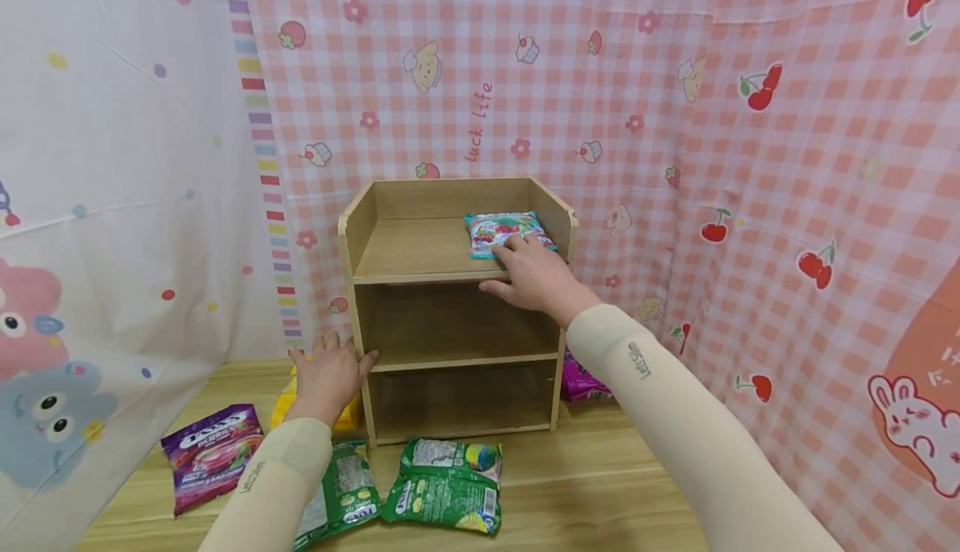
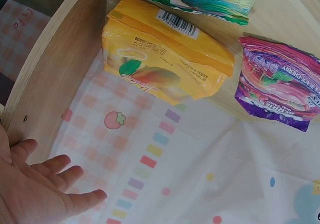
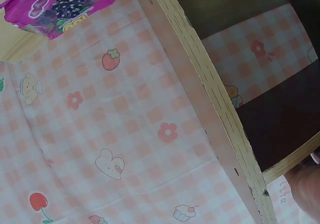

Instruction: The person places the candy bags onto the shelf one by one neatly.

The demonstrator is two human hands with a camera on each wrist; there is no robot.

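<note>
A wooden three-tier shelf [image 1: 457, 364] stands in the middle of the head view. On the right of its top board lies a teal candy bag [image 1: 487, 223] with fruit pictures. My right hand [image 1: 542, 277] reaches over the front edge there, its fingertips touching the bag's near side and the thumb lower, by the board's edge. In the right wrist view, only a bit of that hand [image 3: 305, 191] shows. Beside the shelf's left side is my left hand [image 2: 37, 189], fingers spread and holding nothing. A yellow mango candy bag [image 2: 165, 53] lies by the shelf's left side, partly behind this hand in the head view.
Two green candy bags lie in front of the shelf, one bag [image 1: 448, 485] near the middle and the other bag [image 1: 345, 485] behind my left forearm. A purple berry bag [image 1: 213, 454] is at left. A magenta grape bag [image 3: 60, 6] sits right of the shelf. Patterned curtains [image 1: 465, 52] enclose the table.
</note>
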